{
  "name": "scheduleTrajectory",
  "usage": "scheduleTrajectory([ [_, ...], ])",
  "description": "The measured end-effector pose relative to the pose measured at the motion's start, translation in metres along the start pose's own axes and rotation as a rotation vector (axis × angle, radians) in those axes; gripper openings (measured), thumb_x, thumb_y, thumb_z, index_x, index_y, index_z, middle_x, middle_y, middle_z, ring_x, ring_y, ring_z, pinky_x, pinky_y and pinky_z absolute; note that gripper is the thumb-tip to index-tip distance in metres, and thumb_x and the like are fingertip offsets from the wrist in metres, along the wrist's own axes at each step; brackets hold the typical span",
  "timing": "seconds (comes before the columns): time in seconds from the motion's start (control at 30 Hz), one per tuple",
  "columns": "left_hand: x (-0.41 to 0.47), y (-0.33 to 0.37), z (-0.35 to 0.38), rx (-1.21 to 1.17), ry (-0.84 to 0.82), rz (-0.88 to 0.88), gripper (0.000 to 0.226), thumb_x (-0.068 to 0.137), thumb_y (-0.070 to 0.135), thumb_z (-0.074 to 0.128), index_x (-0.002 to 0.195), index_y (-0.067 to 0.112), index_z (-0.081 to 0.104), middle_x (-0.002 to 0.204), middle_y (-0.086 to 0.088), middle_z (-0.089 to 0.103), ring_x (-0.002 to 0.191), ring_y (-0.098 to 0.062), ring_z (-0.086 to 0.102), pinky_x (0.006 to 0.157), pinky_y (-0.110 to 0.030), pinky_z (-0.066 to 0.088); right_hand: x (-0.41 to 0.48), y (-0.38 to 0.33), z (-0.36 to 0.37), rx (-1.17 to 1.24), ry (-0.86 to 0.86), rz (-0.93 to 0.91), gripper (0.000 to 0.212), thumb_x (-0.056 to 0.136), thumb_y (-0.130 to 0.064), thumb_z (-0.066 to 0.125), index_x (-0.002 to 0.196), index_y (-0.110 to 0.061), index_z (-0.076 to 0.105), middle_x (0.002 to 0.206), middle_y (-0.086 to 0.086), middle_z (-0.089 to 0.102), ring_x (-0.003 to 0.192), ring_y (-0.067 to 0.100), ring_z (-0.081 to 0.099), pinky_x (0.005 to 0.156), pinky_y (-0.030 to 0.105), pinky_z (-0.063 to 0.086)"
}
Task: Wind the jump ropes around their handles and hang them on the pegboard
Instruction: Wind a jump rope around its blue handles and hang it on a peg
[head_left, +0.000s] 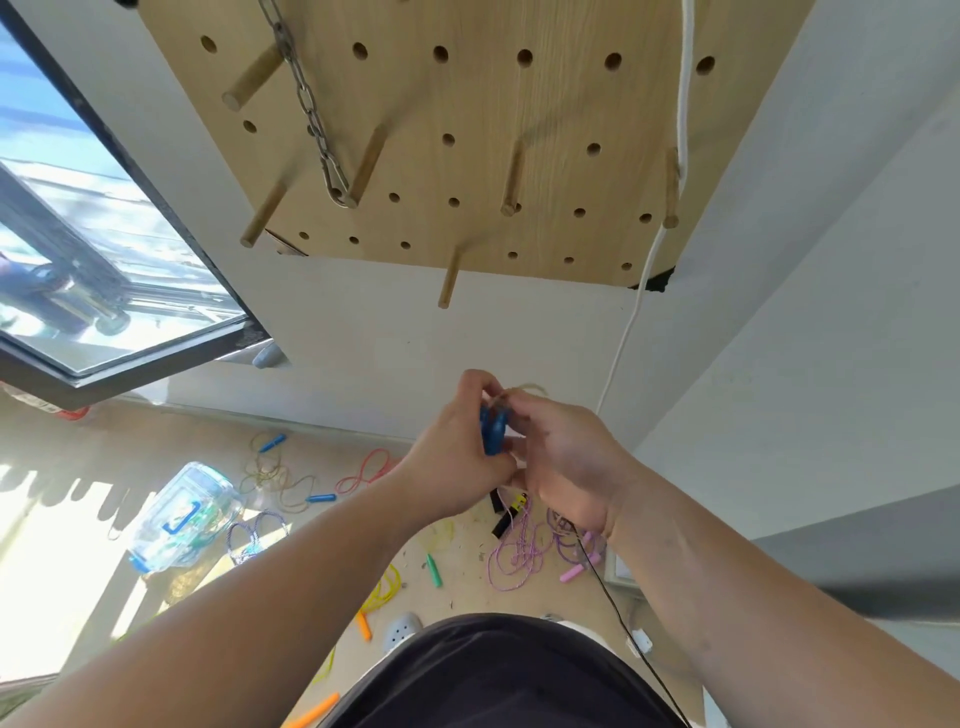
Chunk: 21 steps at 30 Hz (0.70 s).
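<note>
Head view: your left hand (457, 457) is clamped round the pair of blue handles (492, 428), which stand upright, side by side, between your two hands. Your right hand (569, 462) has its fingers curled and appears to pinch the tan rope (527, 388) at the top end of the handles. Keep the left grip firm so the handles do not splay. Lay each turn snug against the last, and keep the rope taut with the right hand. Leave a free loop at the top, since that loop is probably what will catch a peg. The pegboard (467, 104) is above both hands, and the nearest bare peg (448, 283) stands straight above the left hand. Avoid the chain (311, 114) up and to the left, and the white cord (684, 78) up and to the right. The handles are short, smooth, blue plastic, mostly covered by your fingers. The rope is thin and pale, with only a short loop showing above the right hand. The number of turns already on cannot be told. Loose ropes (514, 556) lie on the floor below the hands.
</note>
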<state>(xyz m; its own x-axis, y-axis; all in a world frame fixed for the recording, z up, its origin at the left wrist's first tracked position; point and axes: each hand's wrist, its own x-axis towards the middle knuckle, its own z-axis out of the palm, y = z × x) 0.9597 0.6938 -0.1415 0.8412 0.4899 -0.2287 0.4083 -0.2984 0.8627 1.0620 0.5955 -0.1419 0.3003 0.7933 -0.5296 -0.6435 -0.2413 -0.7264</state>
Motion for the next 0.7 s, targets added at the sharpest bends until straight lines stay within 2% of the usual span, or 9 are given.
scheduleTrajectory([
  [0.1, -0.002, -0.002, -0.007, 0.041, -0.023, -0.056, 0.049, 0.08, 0.001, 0.064, 0.114, 0.027, 0.04, 0.099, -0.006, 0.051, 0.068, -0.018, 0.047, 0.054, -0.027, 0.044, 0.0, -0.009, -0.012, -0.576, 0.235, -0.138, 0.023, 0.097, -0.021, 0.057, 0.091, -0.007, 0.075, 0.089, 0.001, 0.078, 0.091, 0.025, 0.073, 0.09, 0.045, 0.058],
  [0.17, -0.006, -0.001, -0.015, 0.08, -0.087, -0.083, 0.046, 0.072, 0.022, 0.068, 0.111, 0.027, 0.044, 0.1, -0.006, 0.05, 0.068, -0.018, 0.044, 0.059, -0.03, 0.043, 0.001, -0.012, -0.023, -0.808, 0.446, -0.362, 0.016, 0.094, -0.019, 0.059, 0.092, -0.017, 0.074, 0.089, -0.005, 0.075, 0.092, 0.02, 0.07, 0.087, 0.04, 0.057],
  [0.2, -0.008, 0.002, -0.019, 0.109, -0.121, -0.077, 0.052, 0.064, 0.035, 0.067, 0.11, 0.027, 0.045, 0.099, -0.004, 0.051, 0.071, -0.018, 0.045, 0.062, -0.03, 0.043, 0.0, -0.015, -0.026, -0.855, 0.419, -0.454, 0.016, 0.096, -0.022, 0.058, 0.105, -0.021, 0.072, 0.102, -0.011, 0.072, 0.101, 0.013, 0.066, 0.091, 0.032, 0.053],
  [0.27, -0.01, 0.008, -0.025, 0.149, -0.165, -0.043, 0.053, 0.06, 0.042, 0.063, 0.108, 0.026, 0.046, 0.094, 0.0, 0.051, 0.072, -0.014, 0.045, 0.064, -0.025, 0.039, -0.001, -0.022, -0.024, -0.951, 0.161, -0.442, 0.026, 0.104, -0.033, 0.05, 0.124, -0.025, 0.064, 0.119, -0.023, 0.062, 0.112, -0.002, 0.055, 0.099, 0.024, 0.043],
  [0.37, -0.007, 0.01, -0.032, 0.189, -0.149, 0.031, 0.035, 0.079, 0.005, 0.062, 0.107, 0.02, 0.047, 0.089, 0.004, 0.049, 0.068, -0.005, 0.045, 0.059, -0.017, 0.037, -0.002, -0.027, -0.018, -1.084, -0.069, -0.315, 0.043, 0.109, -0.041, 0.037, 0.079, -0.026, 0.065, 0.076, -0.017, 0.064, 0.074, 0.004, 0.059, 0.083, 0.037, 0.05],
  [0.43, -0.003, 0.007, -0.036, 0.199, -0.116, 0.018, 0.035, 0.081, -0.003, 0.058, 0.108, 0.017, 0.048, 0.09, 0.0, 0.051, 0.071, -0.011, 0.046, 0.062, -0.027, 0.042, -0.001, -0.03, -0.016, -0.937, -0.059, -0.335, 0.046, 0.108, -0.038, 0.04, 0.067, -0.025, 0.056, 0.06, -0.012, 0.049, 0.057, 0.008, 0.051, 0.075, 0.045, 0.057],
  [0.5, -0.001, 0.003, -0.038, 0.18, -0.079, -0.053, 0.03, 0.083, -0.002, 0.056, 0.108, 0.014, 0.052, 0.091, -0.004, 0.056, 0.072, -0.019, 0.051, 0.064, -0.038, 0.047, -0.001, -0.032, -0.014, -0.849, -0.043, -0.408, 0.046, 0.108, -0.032, 0.042, 0.063, -0.03, 0.05, 0.056, -0.016, 0.039, 0.051, 0.004, 0.041, 0.061, 0.038, 0.054],
  [0.6, 0.004, 0.0, -0.038, 0.127, -0.054, -0.164, 0.008, 0.087, 0.002, 0.052, 0.095, 0.0, 0.055, 0.079, -0.011, 0.058, 0.064, -0.024, 0.053, 0.062, -0.042, 0.049, 0.0, -0.033, -0.006, -0.923, -0.009, -0.534, 0.042, 0.108, -0.029, 0.042, 0.067, -0.023, 0.046, 0.055, -0.016, 0.04, 0.052, 0.003, 0.039, 0.057, 0.018, 0.032],
  [0.7, 0.008, 0.002, -0.038, 0.012, 0.008, -0.229, 0.008, 0.087, 0.004, 0.05, 0.08, 0.008, 0.048, 0.068, -0.008, 0.043, 0.059, -0.02, 0.038, 0.058, -0.038, 0.036, 0.002, -0.032, -0.009, -1.031, 0.077, -0.622, 0.035, 0.107, -0.028, 0.046, 0.076, -0.021, 0.059, 0.06, -0.016, 0.05, 0.06, 0.004, 0.046, 0.059, 0.02, 0.032],
])
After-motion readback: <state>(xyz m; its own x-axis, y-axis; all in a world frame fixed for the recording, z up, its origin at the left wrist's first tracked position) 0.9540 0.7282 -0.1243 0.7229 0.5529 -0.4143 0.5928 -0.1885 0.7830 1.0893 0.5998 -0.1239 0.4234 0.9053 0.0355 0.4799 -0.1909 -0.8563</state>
